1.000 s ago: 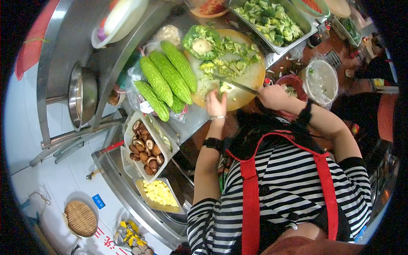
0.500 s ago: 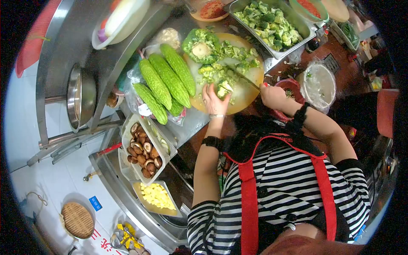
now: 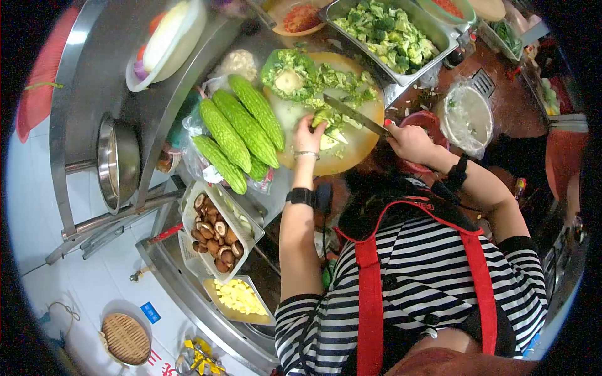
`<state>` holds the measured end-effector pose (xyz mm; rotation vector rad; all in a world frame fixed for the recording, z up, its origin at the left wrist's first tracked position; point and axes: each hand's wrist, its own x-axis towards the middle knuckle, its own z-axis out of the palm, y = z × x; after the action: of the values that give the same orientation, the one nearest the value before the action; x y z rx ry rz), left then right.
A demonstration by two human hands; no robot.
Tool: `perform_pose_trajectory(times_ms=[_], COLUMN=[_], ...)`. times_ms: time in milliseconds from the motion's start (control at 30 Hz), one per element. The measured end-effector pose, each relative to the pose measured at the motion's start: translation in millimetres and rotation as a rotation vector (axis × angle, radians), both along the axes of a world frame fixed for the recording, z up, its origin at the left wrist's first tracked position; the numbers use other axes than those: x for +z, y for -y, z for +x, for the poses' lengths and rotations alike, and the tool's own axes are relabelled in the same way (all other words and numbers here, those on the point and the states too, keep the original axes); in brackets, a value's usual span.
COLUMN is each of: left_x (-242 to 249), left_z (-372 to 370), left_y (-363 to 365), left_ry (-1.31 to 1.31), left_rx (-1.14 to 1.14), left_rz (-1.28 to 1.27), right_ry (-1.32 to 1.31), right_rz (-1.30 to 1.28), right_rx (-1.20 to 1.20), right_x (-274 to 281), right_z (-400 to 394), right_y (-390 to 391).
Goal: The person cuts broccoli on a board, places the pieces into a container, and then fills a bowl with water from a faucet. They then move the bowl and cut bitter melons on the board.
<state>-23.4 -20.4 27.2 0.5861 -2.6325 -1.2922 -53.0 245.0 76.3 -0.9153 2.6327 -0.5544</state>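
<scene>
On the round yellowish cutting board [image 3: 335, 166] my left hand [image 3: 307, 135] grips a broccoli piece [image 3: 321, 117], fingers curled around it. My right hand [image 3: 411, 143] is closed on the handle of a kitchen knife [image 3: 357, 115]. The blade points up and left over the board, just right of the broccoli piece. Pale cut stem pieces [image 3: 332, 139] lie below the blade. A large broccoli head [image 3: 290, 75], stem side up, rests at the board's upper left, and cut florets [image 3: 345, 81] are spread along the upper right.
Several bitter melons [image 3: 248, 119] lie left of the board. A metal tray of cut broccoli [image 3: 392, 37] stands beyond it. Mushrooms [image 3: 216, 232] and yellow cubes [image 3: 239, 296] sit in containers at lower left. A lined bin [image 3: 465, 119] and a red basin [image 3: 423, 125] are at right.
My left hand has moved slightly up and left with its fingers closer around the broccoli. The knife now shows more of its blade and has shifted a little up and left.
</scene>
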Motion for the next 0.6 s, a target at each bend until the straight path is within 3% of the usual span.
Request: perform_pose_trajectory(times_ms=[67,167,300,400,467,533,600], left_x=[-31.5,-24.7,-38.0,-44.3,-43.2,-41.6,-44.1], left_z=[7.9,26.2,35.9,47.1,54.4,63.4,68.0], left_y=[4.1,-0.5,-2.7,-7.9,-10.5,-13.3,-16.3], left_ry=[-0.064,-0.209,-0.194,-0.278,-0.273,-0.313,-0.349], left_rx=[0.003,0.135,0.164,0.174,0.23,0.25,0.265], left_rz=[-0.077,-0.063,-0.068,-0.145,-0.033,-0.047,-0.063], right_ry=[0.026,0.049,-0.007,0.047,0.038,0.07,0.054], right_rz=[0.008,0.087,0.226,0.281,0.267,0.227,0.245], right_rx=[0.056,0.065,0.258,0.239,0.257,0.153,0.211], right_x=[3.5,19.2,-24.7,-14.9,-7.9,14.8,6.5], right_z=[0.0,-2.1,-5.5,-9.7,-12.7,-6.4,-6.4], right_y=[6.8,30.0,63.5,63.4,55.6,49.3,52.3])
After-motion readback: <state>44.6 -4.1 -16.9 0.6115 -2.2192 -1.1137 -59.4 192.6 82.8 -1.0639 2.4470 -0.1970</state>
